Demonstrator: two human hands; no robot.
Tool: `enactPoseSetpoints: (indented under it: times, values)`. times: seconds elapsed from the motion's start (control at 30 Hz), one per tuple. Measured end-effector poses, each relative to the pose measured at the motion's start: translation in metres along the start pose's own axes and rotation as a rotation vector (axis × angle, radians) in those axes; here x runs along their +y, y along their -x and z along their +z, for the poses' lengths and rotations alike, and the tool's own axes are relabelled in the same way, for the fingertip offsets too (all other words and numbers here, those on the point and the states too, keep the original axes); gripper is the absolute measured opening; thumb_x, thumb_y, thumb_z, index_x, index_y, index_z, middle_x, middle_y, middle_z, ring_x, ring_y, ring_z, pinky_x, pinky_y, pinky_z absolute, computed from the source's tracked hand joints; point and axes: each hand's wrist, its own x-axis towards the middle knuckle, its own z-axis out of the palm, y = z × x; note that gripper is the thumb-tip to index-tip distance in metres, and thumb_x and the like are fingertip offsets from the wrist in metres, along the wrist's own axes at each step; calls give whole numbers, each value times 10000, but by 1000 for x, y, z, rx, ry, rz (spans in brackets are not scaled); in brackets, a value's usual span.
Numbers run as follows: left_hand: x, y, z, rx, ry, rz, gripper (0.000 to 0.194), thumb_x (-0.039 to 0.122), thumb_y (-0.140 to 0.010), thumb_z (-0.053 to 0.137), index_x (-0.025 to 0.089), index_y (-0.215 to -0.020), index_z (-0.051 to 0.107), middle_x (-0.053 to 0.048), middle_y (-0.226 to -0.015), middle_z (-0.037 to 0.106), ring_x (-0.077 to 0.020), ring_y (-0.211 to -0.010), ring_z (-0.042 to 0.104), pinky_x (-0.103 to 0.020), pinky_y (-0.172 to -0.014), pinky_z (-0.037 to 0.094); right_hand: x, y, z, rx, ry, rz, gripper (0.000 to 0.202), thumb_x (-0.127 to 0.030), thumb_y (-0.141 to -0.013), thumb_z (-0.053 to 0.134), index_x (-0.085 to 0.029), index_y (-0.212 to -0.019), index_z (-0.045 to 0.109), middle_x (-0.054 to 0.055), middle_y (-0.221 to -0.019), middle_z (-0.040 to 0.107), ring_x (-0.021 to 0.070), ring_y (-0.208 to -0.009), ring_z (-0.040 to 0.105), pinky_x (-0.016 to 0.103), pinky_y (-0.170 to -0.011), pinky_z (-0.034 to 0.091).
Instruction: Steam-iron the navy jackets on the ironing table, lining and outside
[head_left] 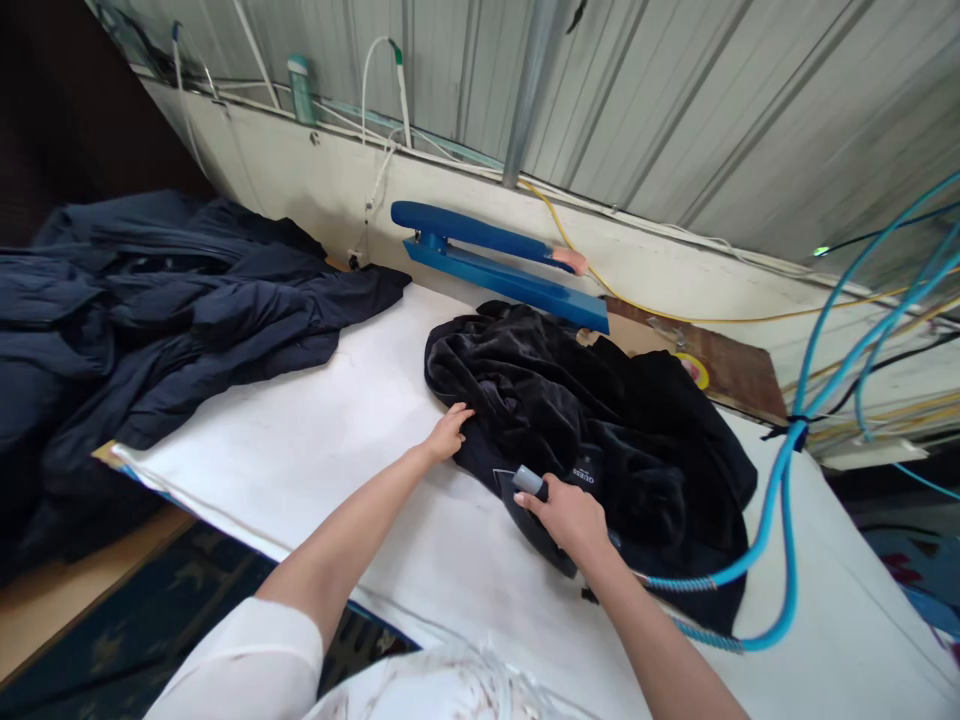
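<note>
White shirt (pixel 420 690) at the near edge, both arms reaching over the white table (pixel 337 440). Right hand (pixel 574 515) closed round the grey handle of an iron (pixel 530 482), which sits on the near edge of the black garment (pixel 540 370). Blue hoses (pixel 769 510) run along the garment's right side, then up right. Left hand (pixel 448 432) on the garment's near-left edge, fingers touching cloth; pinching or just pressing, cannot tell.

Garment is mid-table, right of centre, bunched, plush side up, label (pixel 586 476) just beyond the right hand. Progress: pressing looks under way at the near edge only; most of the plush is rumpled, so much seems left. Which parts are done, cannot tell. No finish visible.

Left: navy clothes (pixel 225 290) heaped at the table's left end, apart from the iron; pressed or not, unclear. Far side: blue stand (pixel 480 232) just behind the garment, brown board (pixel 731 360) to its right, yellow tape roll (pixel 694 370) near the board. Farthest, green bottle (pixel 301 90) on the wall ledge, far left.
</note>
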Motion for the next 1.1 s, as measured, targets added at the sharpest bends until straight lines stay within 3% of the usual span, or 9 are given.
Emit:
enactPoseSetpoints:
  times: [0.2, 0.4, 0.5, 0.63, 0.8, 0.87, 0.97, 1.03, 1.1]
  values:
    - [-12, 2, -8, -61, 39, 11, 676, 19, -555, 521, 160, -1213, 449, -87, -1335, 326, -200, -1238, 305, -311, -1021, 310, -9, -4, -3, -3, -44, 156, 600, -714, -702, 298, -242, -973, 552, 82, -877, 637, 280, -823, 592, 354, -642, 412]
    - [-12, -1, -7, -35, 39, -5, 710, 15, -555, 519, 156, -1245, 430, -94, -1339, 316, -202, -1240, 293, -310, -1012, 308, -18, -20, -11, -43, -39, 45, 558, -697, -689, 357, -228, -898, 574, 73, -911, 637, 272, -868, 581, 342, -665, 411]
    - [-10, -9, -13, -50, -13, 0, 613, 54, -607, 522, 190, -1203, 487, -75, -1296, 390, -210, -1203, 332, -363, -996, 306, -27, -25, -13, -47, -42, 45, 569, -704, -686, 349, -228, -900, 574, 76, -927, 634, 273, -879, 577, 345, -670, 409]
    - [-7, -22, -29, -41, -105, -95, 397, 181, -723, 493, 260, -1104, 573, -37, -1282, 434, -263, -1177, 332, -467, -930, 323, -38, -30, -15, -44, -47, 64, 576, -706, -691, 336, -227, -912, 565, 81, -944, 631, 276, -885, 576, 346, -667, 405]
    - [-8, -40, -46, -46, -47, -87, 432, 108, -731, 421, 262, -1104, 574, -13, -1285, 459, -247, -1233, 281, -478, -955, 299, -57, -37, -17, 17, -38, 71, 578, -695, -702, 342, -231, -1002, 514, 79, -898, 638, 275, -853, 586, 346, -661, 402]
    - [-9, -48, -54, -73, 46, -53, 469, 44, -675, 411, 236, -1055, 609, -8, -1218, 528, -219, -1202, 347, -432, -978, 305, -67, -40, -16, 16, -41, 51, 580, -694, -705, 342, -235, -1020, 503, 80, -892, 639, 272, -851, 588, 344, -665, 401]
    - [-10, -62, -72, -131, 151, -15, 465, -8, -606, 376, 197, -898, 675, 3, -991, 656, -145, -1003, 536, -291, -913, 402, -79, -47, -17, -10, -57, 44, 580, -691, -707, 346, -232, -1023, 506, 94, -951, 628, 273, -887, 579, 343, -676, 402]
    - [-9, -67, -87, -60, 195, -48, 431, -6, -599, 357, 181, -807, 684, 8, -846, 684, -111, -849, 595, -234, -826, 453, -85, -54, -19, -15, -69, 50, 582, -690, -710, 342, -224, -1017, 509, 100, -983, 620, 276, -902, 574, 346, -682, 405]
    - [-5, -66, -102, 110, 268, -100, 395, 7, -602, 350, 175, -751, 674, 13, -768, 681, -97, -766, 604, -217, -771, 472, -89, -60, -22, -14, -77, 52, 584, -689, -711, 339, -217, -1007, 513, 102, -991, 618, 278, -908, 572, 348, -687, 407]
